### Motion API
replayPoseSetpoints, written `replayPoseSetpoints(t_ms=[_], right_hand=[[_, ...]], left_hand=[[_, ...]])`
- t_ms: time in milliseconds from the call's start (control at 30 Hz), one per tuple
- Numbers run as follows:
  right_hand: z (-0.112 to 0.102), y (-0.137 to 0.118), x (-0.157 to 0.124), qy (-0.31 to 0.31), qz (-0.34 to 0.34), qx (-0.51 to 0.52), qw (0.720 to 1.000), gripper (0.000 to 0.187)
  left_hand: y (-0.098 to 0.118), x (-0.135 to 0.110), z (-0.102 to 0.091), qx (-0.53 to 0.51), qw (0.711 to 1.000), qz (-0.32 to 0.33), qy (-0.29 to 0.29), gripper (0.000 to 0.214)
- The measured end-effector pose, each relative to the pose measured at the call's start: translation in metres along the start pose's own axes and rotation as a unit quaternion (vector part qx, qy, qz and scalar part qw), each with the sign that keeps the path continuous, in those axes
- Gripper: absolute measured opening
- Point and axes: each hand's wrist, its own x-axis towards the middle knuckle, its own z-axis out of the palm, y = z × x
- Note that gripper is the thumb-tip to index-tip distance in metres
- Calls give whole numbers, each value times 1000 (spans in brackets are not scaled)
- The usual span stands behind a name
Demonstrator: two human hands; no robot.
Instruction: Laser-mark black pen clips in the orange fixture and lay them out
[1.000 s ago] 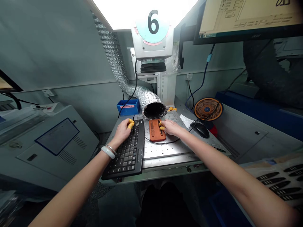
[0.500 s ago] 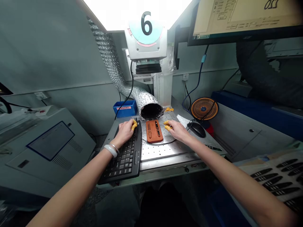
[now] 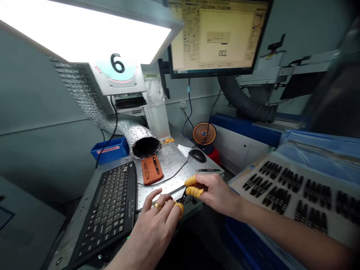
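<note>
In the head view, my left hand [image 3: 160, 223] and my right hand [image 3: 218, 193] meet at the front edge of the metal worktop. Between their yellow-covered fingertips is a slim black piece [image 3: 183, 197], which both hands pinch; much of it is hidden by the fingers. Beyond them a reddish-brown block [image 3: 153, 180] lies on the perforated plate [image 3: 171, 165]. One of its two slots looks bare, while a black pointed piece [image 3: 156, 165] rests in the other. Another slim black piece [image 3: 207, 170] lies at the worktop's right edge.
A keyboard [image 3: 109, 204] stands at the left and a mouse [image 3: 197, 155] at the right, its cable crossing the plate. The foil duct [image 3: 137, 135] opens behind the block. Rows of black pieces lie on a pale sheet [image 3: 253, 202] at the right. A monitor [image 3: 213, 71] hangs above.
My view has turned to the right. My hands have left the keyboard and the block's side and come together near the front edge, now with a slim black piece between them.
</note>
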Motion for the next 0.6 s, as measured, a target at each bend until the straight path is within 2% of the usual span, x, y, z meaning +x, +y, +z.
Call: replayPoseSetpoints(t_ms=[233,367,500,600], right_hand=[[-35,-5,-70,29,67,-129,989,11],[-69,8,-131,70,172,-148,971,14],[-130,36,-209,167,315,-143,923,16],[-176,63,-259,236,399,-180,867,13]], left_hand=[[53,30,7,-29,993,105,35,23],[76,38,11,-77,985,140,67,20],[79,35,16,-92,979,168,74,17],[81,31,23,-85,976,187,70,16]])
